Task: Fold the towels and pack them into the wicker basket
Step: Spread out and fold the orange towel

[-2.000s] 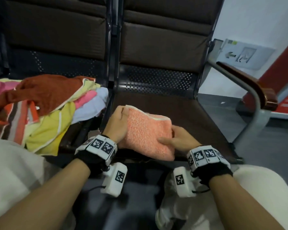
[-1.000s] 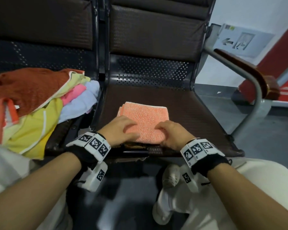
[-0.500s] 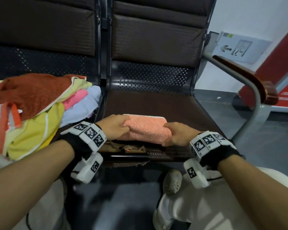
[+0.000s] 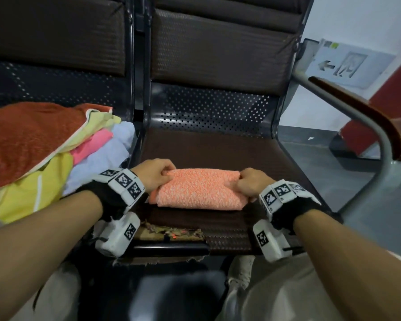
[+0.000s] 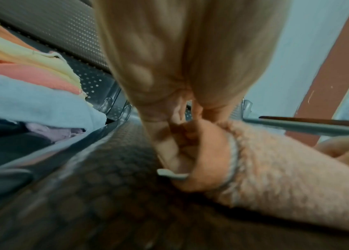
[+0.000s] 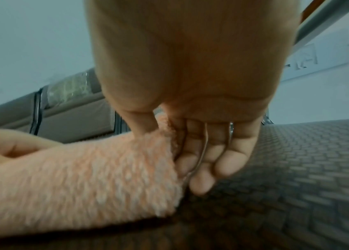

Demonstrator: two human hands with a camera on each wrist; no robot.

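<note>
- The folded orange towel lies on the brown bench seat.
- The left hand pinches its left end.
- The right hand pinches its right end.
- A pile of towels sits on the next seat, to the left.

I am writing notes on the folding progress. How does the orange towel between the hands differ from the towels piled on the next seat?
The orange towel is folded into a compact bundle; the pile of towels lies loose and overlapping. The orange towel is one colour; the pile mixes rust, yellow, pink and pale blue. The left hand and right hand grip the orange towel's ends; nothing touches the pile. Both lie on seats.
</note>
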